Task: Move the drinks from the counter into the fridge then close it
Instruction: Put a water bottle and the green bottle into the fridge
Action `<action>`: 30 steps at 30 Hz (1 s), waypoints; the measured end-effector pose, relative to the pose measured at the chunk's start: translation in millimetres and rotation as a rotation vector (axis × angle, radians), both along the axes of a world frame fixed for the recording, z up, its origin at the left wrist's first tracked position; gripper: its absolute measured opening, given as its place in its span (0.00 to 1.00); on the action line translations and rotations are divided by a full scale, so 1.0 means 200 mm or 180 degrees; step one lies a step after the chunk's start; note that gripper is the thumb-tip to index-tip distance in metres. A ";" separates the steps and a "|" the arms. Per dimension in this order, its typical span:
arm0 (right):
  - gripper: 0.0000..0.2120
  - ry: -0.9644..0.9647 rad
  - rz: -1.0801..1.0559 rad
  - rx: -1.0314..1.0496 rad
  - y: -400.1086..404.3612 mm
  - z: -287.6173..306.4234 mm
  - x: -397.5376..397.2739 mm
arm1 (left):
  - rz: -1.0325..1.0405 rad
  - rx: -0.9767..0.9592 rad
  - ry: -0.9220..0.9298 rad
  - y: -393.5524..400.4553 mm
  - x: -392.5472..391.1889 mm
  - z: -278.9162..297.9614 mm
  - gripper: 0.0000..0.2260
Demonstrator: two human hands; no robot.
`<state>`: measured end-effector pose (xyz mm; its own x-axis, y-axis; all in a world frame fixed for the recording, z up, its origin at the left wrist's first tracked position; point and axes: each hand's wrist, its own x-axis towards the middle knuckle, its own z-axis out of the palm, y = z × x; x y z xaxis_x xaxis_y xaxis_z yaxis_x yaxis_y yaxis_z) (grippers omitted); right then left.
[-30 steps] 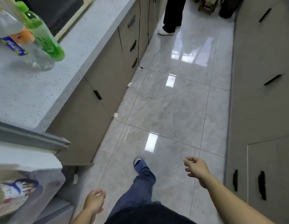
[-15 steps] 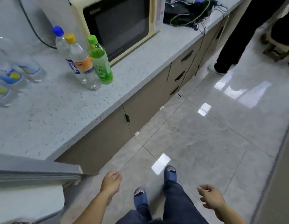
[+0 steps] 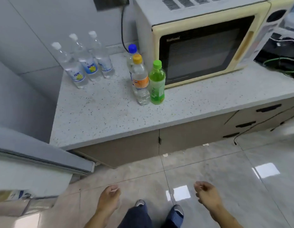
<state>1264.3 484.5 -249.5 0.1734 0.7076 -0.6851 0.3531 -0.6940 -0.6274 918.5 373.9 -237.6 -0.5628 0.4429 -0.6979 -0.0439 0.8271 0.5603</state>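
Several drinks stand upright on the speckled counter (image 3: 101,116). A green bottle (image 3: 157,84) stands beside an orange-capped bottle (image 3: 140,81), with a blue-capped bottle (image 3: 131,54) behind them. Three clear white-capped bottles (image 3: 87,63) are grouped further left by the wall. The open fridge door (image 3: 44,155) juts in from the left, below the counter's edge. My left hand (image 3: 109,196) and my right hand (image 3: 207,192) hang low over the floor with fingers loosely curled, holding nothing, well short of the counter.
A cream microwave (image 3: 203,46) sits on the counter right of the bottles, with a tangle of cables (image 3: 281,61) beyond it. Cabinet doors and drawers (image 3: 192,135) run under the counter. My feet (image 3: 159,208) stand on glossy floor tiles.
My view has swung left and up from the floor to face the counter, bringing all the bottles and the microwave into sight. Both hands stay low and hold nothing.
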 end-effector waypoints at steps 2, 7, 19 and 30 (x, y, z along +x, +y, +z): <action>0.03 0.0163 0.0278 0.0313 0.19 0.11 -0.14 | 0.0092 0.0228 0.0008 0.05 0.03 0.05 0.08; 0.03 0.0673 0.0836 0.0968 0.54 0.38 -0.56 | 0.0286 0.0718 0.0019 0.31 0.02 0.19 0.05; 0.10 0.0426 0.2695 0.1767 1.07 0.63 -1.50 | 0.1408 0.1739 0.0520 1.16 -0.56 0.55 0.12; 0.17 -0.0745 0.3199 0.2145 1.42 0.50 -2.03 | 0.2440 0.1787 0.0569 1.72 -1.01 0.63 0.29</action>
